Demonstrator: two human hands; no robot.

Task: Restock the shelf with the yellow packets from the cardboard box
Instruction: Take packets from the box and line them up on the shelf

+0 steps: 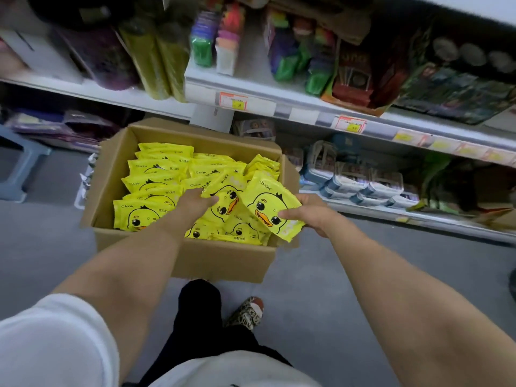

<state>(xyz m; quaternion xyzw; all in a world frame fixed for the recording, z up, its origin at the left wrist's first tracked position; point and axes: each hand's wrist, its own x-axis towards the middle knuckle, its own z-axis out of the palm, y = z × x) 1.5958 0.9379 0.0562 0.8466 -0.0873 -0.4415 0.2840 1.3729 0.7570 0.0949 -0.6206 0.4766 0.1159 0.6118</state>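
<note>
Now, stocked shelves (pixel 279 104) stand behind the box (pixel 217 258); your right fingers (pixel 290 214) pinch one packet (pixel 265 202), left fingers (pixel 208 201) grip a second packet (pixel 227 195).

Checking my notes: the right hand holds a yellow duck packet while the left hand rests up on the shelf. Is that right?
Not quite. In the head view the left hand is down in the cardboard box, gripping a second packet; the right hand does hold a yellow duck packet.
</note>
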